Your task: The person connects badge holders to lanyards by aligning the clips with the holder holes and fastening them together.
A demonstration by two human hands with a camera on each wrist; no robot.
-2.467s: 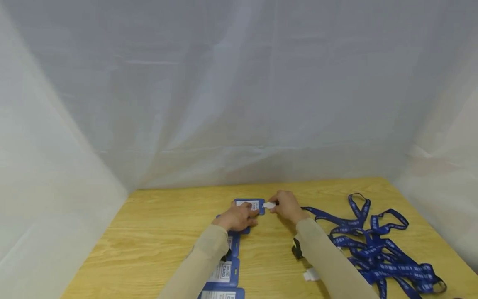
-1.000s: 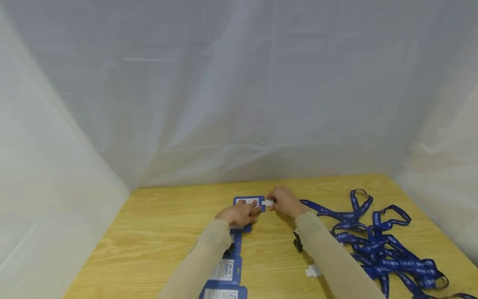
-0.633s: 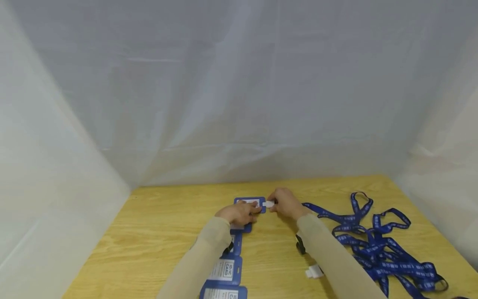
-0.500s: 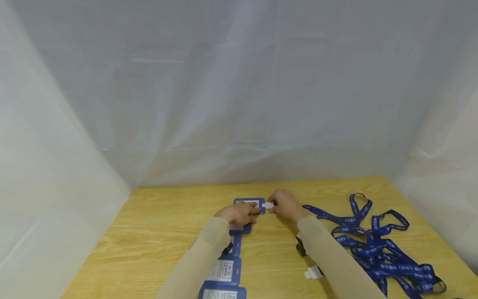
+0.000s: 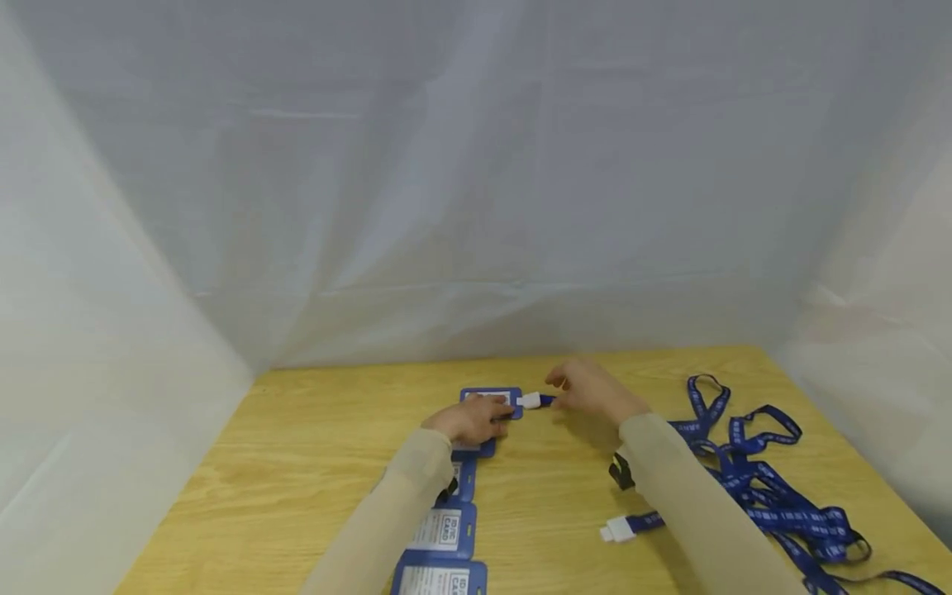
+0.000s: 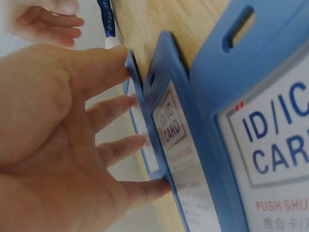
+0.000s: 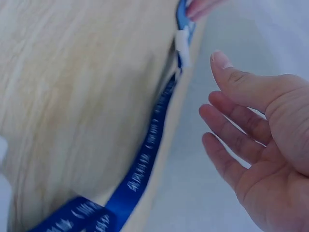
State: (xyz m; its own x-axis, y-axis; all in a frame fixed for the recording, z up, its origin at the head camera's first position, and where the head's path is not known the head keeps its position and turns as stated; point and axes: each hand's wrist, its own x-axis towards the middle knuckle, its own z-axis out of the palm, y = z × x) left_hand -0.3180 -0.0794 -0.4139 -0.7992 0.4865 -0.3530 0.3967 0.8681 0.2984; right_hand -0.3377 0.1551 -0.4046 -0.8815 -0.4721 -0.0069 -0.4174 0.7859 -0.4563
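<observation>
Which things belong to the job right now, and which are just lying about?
Seemingly in the job:
far badge, under the left hand
white clip, at that badge
clip's strap, near the right hand

Apparently lying about:
nearer badges
other clip
lanyard pile

Blue badge holder (image 5: pixel 493 392) lies flat, long side across, just below the centre of the frame, with a white card inside. The left hand (image 5: pixel 468 420) rests extended fingers on its face, hiding part of it. White clip (image 5: pixel 529 401) meets the holder's right edge; engagement with the slot cannot be confirmed. Dark blue lanyard (image 7: pixel 145 145), white-lettered, runs from the clip to the right-wrist view's lower left. The right hand (image 7: pixel 270 130), fingers parted, stands beside it, apart.
</observation>
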